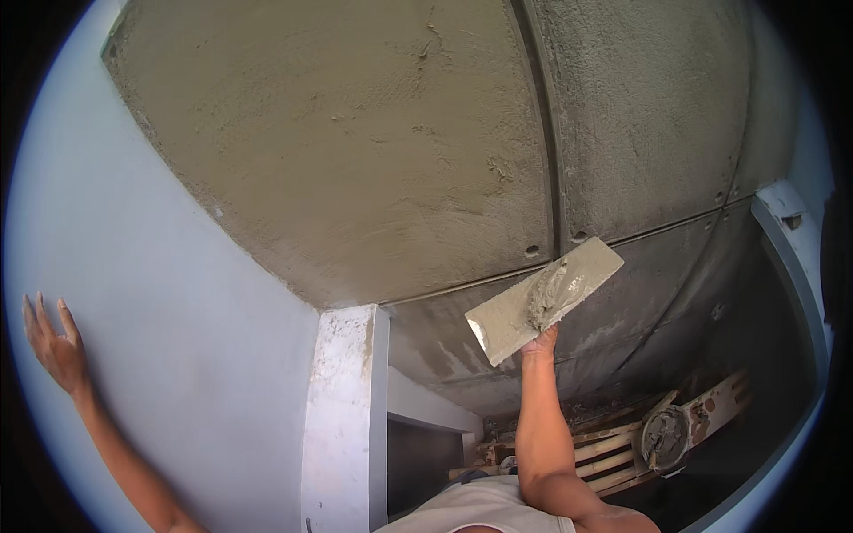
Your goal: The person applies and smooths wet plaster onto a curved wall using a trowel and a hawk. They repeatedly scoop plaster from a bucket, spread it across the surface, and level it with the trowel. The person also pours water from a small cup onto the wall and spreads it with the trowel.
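Observation:
My right hand [540, 342] is closed behind a rectangular plastering trowel [506, 322], its handle hidden by the blade. A lump of wet grey mortar [553, 293] sits on the blade's visible face. The trowel is held out in front of the grey concrete wall [613, 306], just below the freshly coated wall panel [338, 160]; whether it touches the wall I cannot tell. Over at the far left, my left hand [60, 351] has its fingers spread against the smooth white wall [187, 329].
A mortar-crusted round bucket [665, 437] stands low at the right, on or beside bamboo poles [609, 462] and a splattered plank [715, 401]. A white ledge [342, 391] juts out below the coated panel. Dark grooves [544, 115] divide the wall.

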The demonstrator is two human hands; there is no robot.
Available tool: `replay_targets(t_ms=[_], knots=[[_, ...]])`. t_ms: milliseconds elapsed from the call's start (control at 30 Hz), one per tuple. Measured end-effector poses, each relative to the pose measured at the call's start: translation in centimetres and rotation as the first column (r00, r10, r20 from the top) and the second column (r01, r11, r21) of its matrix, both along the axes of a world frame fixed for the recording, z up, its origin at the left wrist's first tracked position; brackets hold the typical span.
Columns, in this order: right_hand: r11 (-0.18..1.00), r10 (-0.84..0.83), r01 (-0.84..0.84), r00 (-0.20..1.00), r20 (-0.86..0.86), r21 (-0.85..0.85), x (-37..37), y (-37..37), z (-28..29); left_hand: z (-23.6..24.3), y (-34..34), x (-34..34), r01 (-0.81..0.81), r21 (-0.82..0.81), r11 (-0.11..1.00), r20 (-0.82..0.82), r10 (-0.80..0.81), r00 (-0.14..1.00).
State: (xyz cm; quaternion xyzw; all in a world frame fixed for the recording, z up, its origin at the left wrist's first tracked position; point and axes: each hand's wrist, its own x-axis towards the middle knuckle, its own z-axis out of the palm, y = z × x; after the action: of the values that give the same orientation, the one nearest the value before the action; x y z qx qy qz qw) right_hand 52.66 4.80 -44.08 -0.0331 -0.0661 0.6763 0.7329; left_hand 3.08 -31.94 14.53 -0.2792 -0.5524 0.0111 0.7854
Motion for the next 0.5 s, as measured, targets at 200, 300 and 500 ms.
replay_targets(t_ms=[200, 300, 500], knots=[[0.99, 0.018, -0.041, 0.986, -0.167, -0.136, -5.2, 3.1, 1.1, -0.9, 1.2, 0.8, -0.222, 0.019, 0.975, 0.049, 0.221, 0.974], [0.969, -0.088, 0.072, 0.994, -0.06, -0.235, -7.5, 5.4, 3.7, -0.8, 1.2, 1.3, -0.245, 0.004, 0.97, 0.014, 0.245, 0.969], [0.955, -0.111, 0.127, 0.991, 0.072, -0.269, -8.6, 6.0, 9.0, -0.8, 1.2, 1.7, -0.283, 0.0, 0.959, 0.028, 0.283, 0.959]])
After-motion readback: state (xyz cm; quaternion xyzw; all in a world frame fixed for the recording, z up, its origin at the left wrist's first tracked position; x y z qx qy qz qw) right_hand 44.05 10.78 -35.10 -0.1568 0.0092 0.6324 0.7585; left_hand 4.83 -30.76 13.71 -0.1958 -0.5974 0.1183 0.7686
